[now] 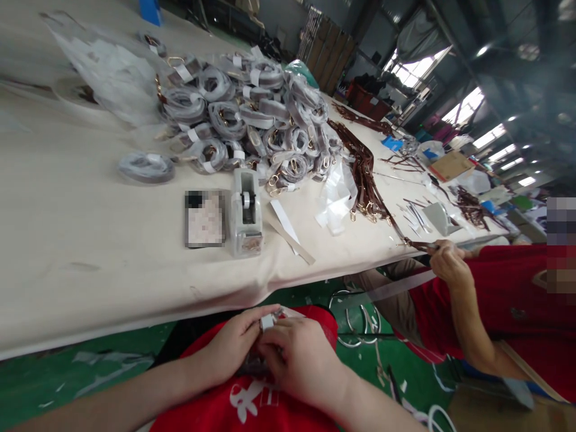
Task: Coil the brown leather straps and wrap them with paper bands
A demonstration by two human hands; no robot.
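Low over my lap, my left hand (234, 341) and my right hand (302, 355) are closed together around one small bundle. It looks like a coiled strap (252, 363) with a white label (267, 322) on top, though my fingers hide most of it. My right fingers are bent over its near side, and my left fingers lie along its far side. Beyond my hands, on the table (135, 258), stand a tape dispenser (246, 210) and a dark-edged flat object (204, 219), blurred out. White paper strips (288, 228) lie to the dispenser's right.
A large heap of coiled straps in clear bags (252, 114) covers the table's middle, with one bagged coil (146, 167) apart at left. Brown straps with metal clasps (362, 174) lie to the right. At right, a co-worker's hand (450, 264) grips a brown strap.
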